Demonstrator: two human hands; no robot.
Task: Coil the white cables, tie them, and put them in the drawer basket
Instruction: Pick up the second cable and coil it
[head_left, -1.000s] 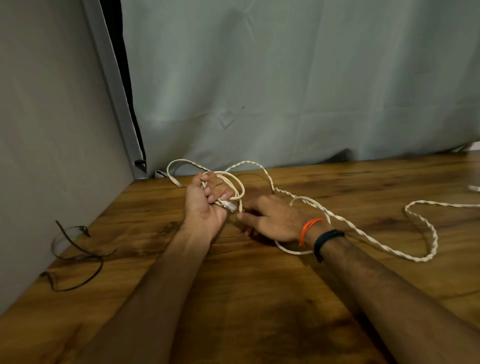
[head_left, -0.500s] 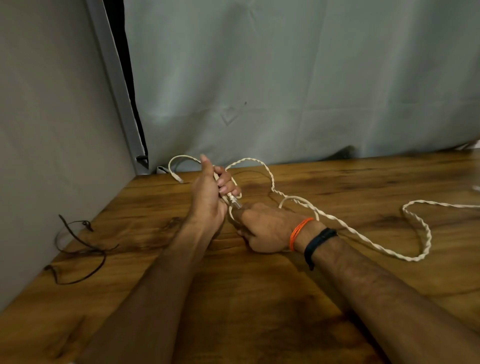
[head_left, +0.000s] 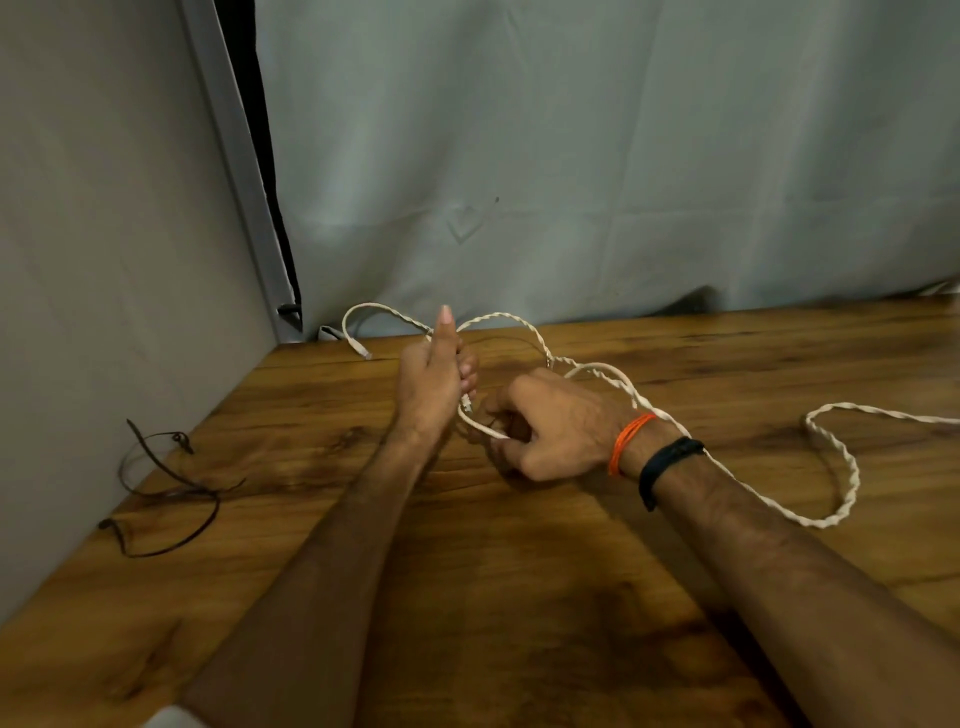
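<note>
White cables (head_left: 639, 400), twisted like rope, loop across grainy wood; my left hand (head_left: 434, 387) and right hand (head_left: 556, 434) both clasp them.

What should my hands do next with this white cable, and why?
Probably draw the next stretch of the white cable in with the right hand and lay it as another loop in the left hand. The left hand grips only a small coil near the plug, and most of the cable trails loose across the table to the right.
</note>
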